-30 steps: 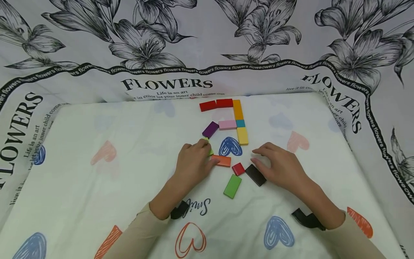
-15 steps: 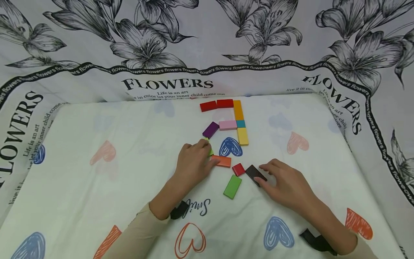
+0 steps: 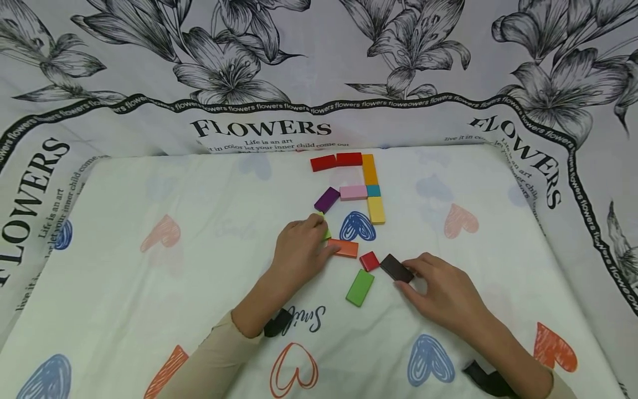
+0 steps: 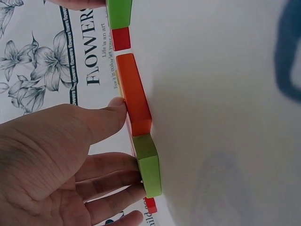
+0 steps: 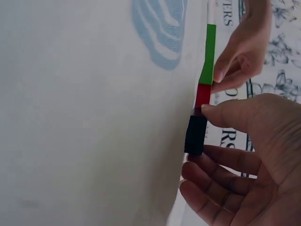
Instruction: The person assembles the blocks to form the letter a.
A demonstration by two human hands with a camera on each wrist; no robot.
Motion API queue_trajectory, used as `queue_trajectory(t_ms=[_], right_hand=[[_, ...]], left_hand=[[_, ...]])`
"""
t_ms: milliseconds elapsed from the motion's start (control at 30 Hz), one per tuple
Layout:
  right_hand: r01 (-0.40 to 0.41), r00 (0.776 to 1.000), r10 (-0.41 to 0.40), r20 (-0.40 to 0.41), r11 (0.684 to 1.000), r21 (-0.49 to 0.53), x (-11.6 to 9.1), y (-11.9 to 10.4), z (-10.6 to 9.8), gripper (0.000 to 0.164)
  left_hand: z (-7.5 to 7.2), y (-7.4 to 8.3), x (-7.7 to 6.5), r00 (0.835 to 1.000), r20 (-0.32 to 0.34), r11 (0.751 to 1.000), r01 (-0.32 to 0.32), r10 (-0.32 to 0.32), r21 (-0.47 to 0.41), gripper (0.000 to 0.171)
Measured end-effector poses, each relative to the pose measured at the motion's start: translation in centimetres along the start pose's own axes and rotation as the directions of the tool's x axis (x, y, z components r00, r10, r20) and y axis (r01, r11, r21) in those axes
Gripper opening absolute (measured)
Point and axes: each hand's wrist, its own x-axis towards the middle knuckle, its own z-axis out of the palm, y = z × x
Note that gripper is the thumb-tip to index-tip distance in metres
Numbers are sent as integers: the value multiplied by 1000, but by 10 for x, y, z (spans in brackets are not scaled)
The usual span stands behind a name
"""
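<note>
In the head view, my left hand (image 3: 299, 246) rests at the left of the curved row of flat blocks. Its thumb touches the orange block (image 4: 134, 94), and its fingers lie against the light green block (image 4: 149, 165), which the hand partly covers. My right hand (image 3: 446, 285) pinches the outer end of the black block (image 3: 396, 267) between thumb and fingers, seen also in the right wrist view. A small red block (image 3: 369, 261) sits between the orange and black blocks, close to the black one's corner. The green block (image 3: 360, 288) lies just below the small red one.
Farther back, a purple block (image 3: 327, 199) leads to a pink block (image 3: 353, 193), a small teal block (image 3: 373, 190) and a yellow block (image 3: 376, 210). An amber block (image 3: 370, 169) and two red blocks (image 3: 349, 159) lie behind. A heart-patterned white cloth (image 3: 199, 288) lies underneath.
My right hand has moved down and slightly right, from beyond the black block onto its outer end. The left hand and the blocks stay in place.
</note>
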Motion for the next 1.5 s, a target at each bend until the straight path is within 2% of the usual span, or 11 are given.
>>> queue_trajectory(t_ms=[333, 633, 833, 967, 1200, 1500], right_hand=[[11, 1000, -11, 20, 1000, -19, 6, 5, -7, 33], [39, 999, -38, -28, 999, 32, 24, 19, -13, 33], [74, 997, -76, 26, 995, 59, 40, 32, -20, 27], [103, 992, -106, 71, 994, 38, 50, 35, -21, 26], [72, 991, -70, 118, 997, -13, 58, 35, -21, 27], [67, 988, -68, 136, 998, 9, 59, 36, -24, 27]], left_hand=[[0, 2, 3, 1000, -3, 1000, -8, 8, -1, 46], [2, 4, 6, 1000, 8, 1000, -1, 1, 25, 46], [3, 5, 6, 1000, 20, 1000, 1, -1, 21, 48], [4, 5, 5, 1000, 28, 1000, 5, -6, 24, 47], [4, 5, 4, 1000, 14, 999, -2, 1, 45, 47], [3, 3, 2, 1000, 15, 999, 5, -5, 41, 46]])
